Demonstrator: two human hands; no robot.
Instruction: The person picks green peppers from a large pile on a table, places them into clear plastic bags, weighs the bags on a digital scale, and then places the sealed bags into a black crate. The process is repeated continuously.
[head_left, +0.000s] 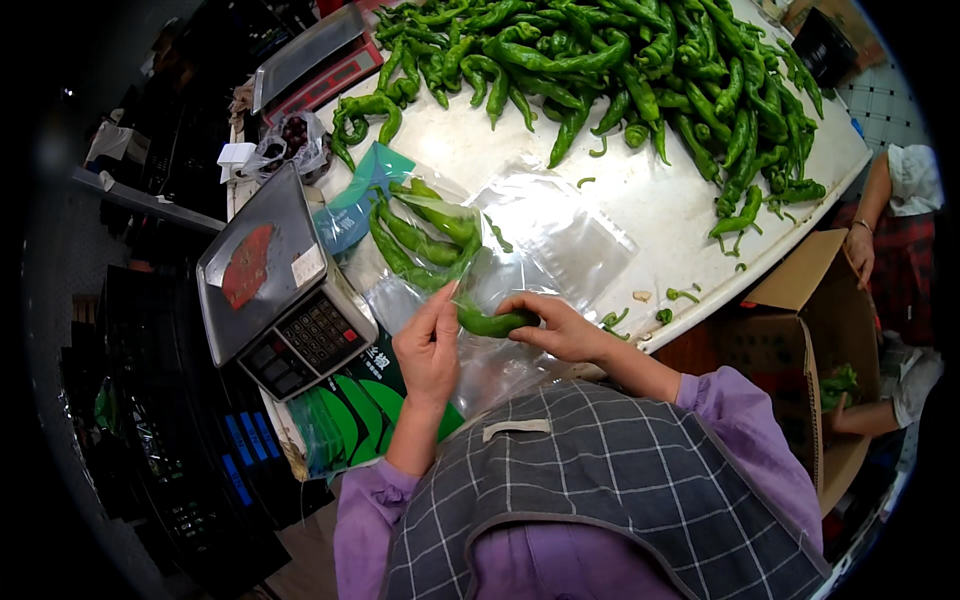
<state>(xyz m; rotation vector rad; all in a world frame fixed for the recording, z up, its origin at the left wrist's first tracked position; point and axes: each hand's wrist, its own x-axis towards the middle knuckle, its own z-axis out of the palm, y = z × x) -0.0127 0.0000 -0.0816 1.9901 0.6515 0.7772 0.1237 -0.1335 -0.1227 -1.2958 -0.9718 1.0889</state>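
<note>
My left hand (431, 349) pinches the mouth of a clear plastic bag (480, 217) between thumb and fingers. Several long green peppers (420, 238) lie inside that bag, which rests on the table. In my right hand (559, 326) is another green pepper (491, 322), gripped by its near end, with its far end at the bag's mouth. More flat clear bags (551, 225) lie beneath and to the right of the filled one. A large heap of green peppers (600, 67) covers the far part of the white table (637, 202).
A digital scale (262, 277) stands left of the bag, with green printed packaging (360, 412) below it. Farther back are a red scale (322, 75) and a bag of dark red fruit (292, 142). At right, another person's hands (860, 251) are at a cardboard box (795, 337).
</note>
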